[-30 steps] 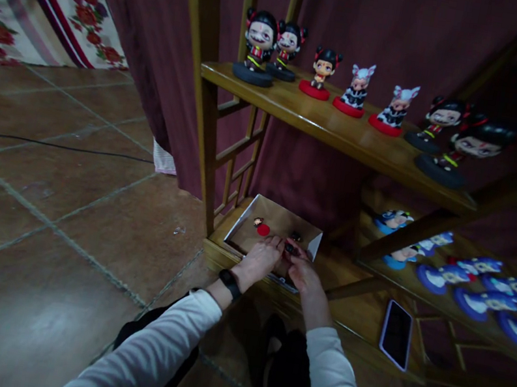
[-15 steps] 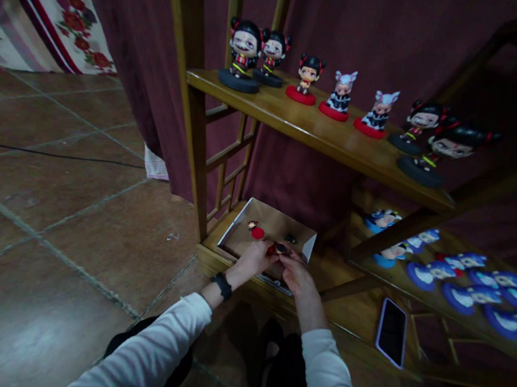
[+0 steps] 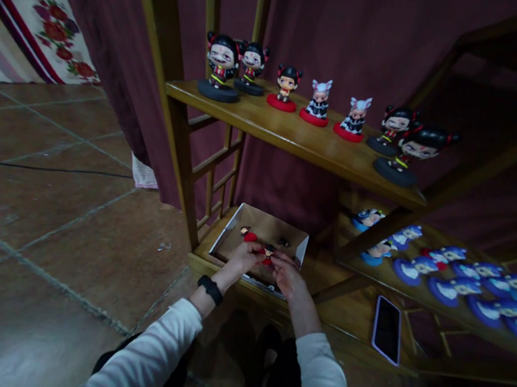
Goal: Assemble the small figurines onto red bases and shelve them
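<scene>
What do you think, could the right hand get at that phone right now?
Probably yes: nothing covers the phone on the low wooden shelf, though the right hand appears to hold a small figurine.

Two hands [image 3: 245,258] and one held figurine [image 3: 269,254]; one open box [image 3: 278,224] holds one dark-haired piece [image 3: 245,230], one red piece [image 3: 250,237] and one dark piece [image 3: 284,242]; seven shelf figurines [image 3: 287,83], four on black bases [image 3: 217,91] and three on red bases [image 3: 281,103]; one phone [image 3: 387,330]; one wristband [image 3: 211,289]; several blue-based figurines [image 3: 413,269] at right overlap too much for an exact count

One head camera looks forward — and down.
</scene>
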Demonstrator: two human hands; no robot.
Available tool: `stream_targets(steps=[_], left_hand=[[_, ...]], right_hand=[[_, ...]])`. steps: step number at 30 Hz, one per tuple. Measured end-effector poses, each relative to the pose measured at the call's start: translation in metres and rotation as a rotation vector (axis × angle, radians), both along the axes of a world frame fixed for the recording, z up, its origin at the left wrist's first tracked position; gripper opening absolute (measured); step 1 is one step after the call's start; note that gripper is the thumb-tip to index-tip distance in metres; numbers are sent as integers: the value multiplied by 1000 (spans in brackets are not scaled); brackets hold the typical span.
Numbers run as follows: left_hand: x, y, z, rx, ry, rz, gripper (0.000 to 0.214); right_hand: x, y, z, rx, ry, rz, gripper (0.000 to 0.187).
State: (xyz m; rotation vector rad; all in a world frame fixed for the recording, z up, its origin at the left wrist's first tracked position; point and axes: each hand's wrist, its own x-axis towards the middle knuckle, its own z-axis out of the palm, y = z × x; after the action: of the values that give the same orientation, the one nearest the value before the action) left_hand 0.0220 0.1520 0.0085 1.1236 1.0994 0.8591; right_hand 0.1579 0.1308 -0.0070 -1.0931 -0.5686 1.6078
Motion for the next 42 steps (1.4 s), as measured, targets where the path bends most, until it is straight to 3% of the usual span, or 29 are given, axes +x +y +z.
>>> stream_targets(steps=[7,15,23,29,35,42], left_hand=[[-3,-2,8,-195,-106,79,22],[-3,2,3,-307,-132,146,26],[-5,-1,3,-143,-174,69,34],[-7,2,11,-45,-200,43,39],[-7,7,16,94,-203,8,31],[-9,10,15,143,-244,-16,26]], right_hand=[[-3,-2,9,57,-106,27,30],[-6,3,2,177,-251,39,27],[-8,6,-2,322,-387,-38,34],[0,7,4,409,-439,11,42],[1,3,16,469,-514,40,41],[3,-1,22,537,-597,23,38]])
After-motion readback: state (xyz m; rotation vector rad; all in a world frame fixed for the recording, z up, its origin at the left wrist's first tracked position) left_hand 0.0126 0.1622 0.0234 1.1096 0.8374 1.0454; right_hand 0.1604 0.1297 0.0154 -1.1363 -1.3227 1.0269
